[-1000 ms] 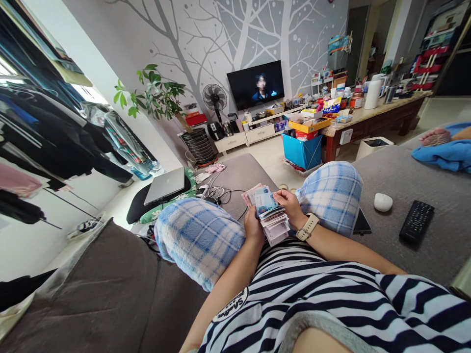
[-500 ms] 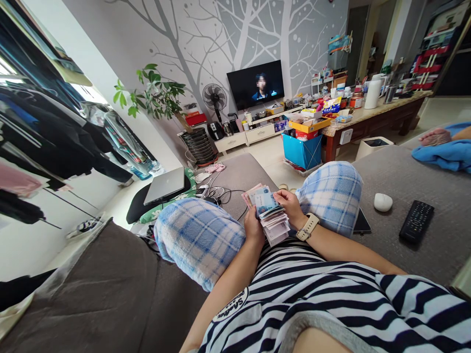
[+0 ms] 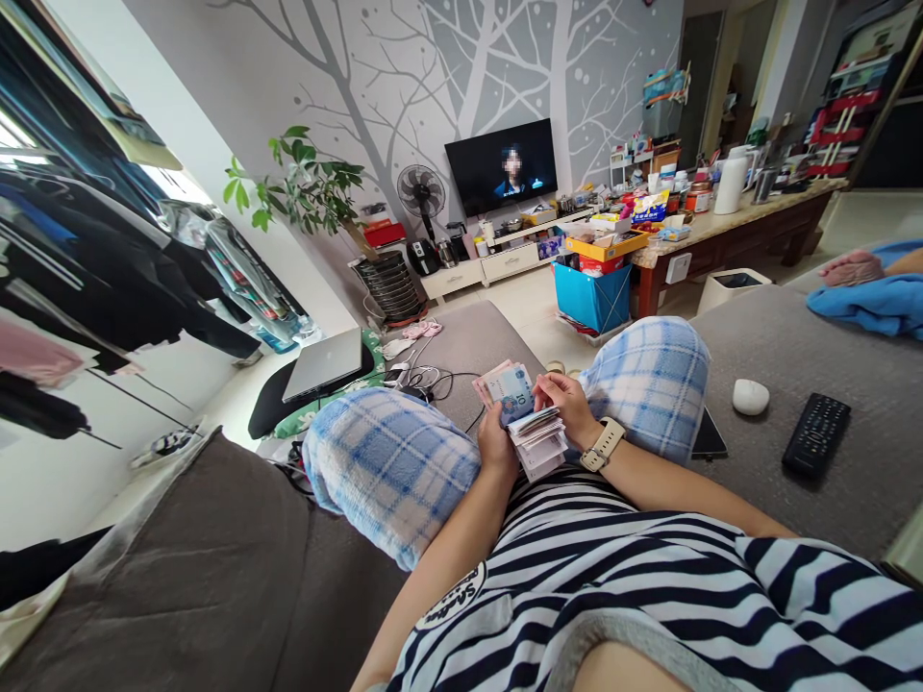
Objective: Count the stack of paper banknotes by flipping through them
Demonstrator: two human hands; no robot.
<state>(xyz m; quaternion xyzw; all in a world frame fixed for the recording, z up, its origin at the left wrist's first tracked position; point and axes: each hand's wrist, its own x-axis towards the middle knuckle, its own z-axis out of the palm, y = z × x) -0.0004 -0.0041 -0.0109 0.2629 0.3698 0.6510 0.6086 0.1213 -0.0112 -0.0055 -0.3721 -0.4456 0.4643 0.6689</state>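
A stack of banknotes (image 3: 537, 432) is folded over above my lap, between my knees. On the upper leaf a blue note (image 3: 511, 392) shows the number 10, and pinkish notes lie behind it. My left hand (image 3: 497, 447) is closed around the stack's left side, thumb along the edge. At the right edge, the fingers of my right hand (image 3: 566, 404) are pinched together against the notes; the fingertips are small and partly hidden. A pale watch (image 3: 604, 445) is on my right wrist.
Right of my knee, a white rounded case (image 3: 751, 397), a remote control (image 3: 816, 434) and a dark flat device (image 3: 710, 437) lie on the grey sofa. Cables (image 3: 439, 380) and a laptop (image 3: 324, 365) are on the left. Ahead stands a cluttered table (image 3: 721, 231). Another person's foot (image 3: 852, 269) shows at right.
The top of the blue note is now more exposed, its number 10 visible. My right fingers have curled in and shifted slightly at the notes' edge. My left hand stays put.
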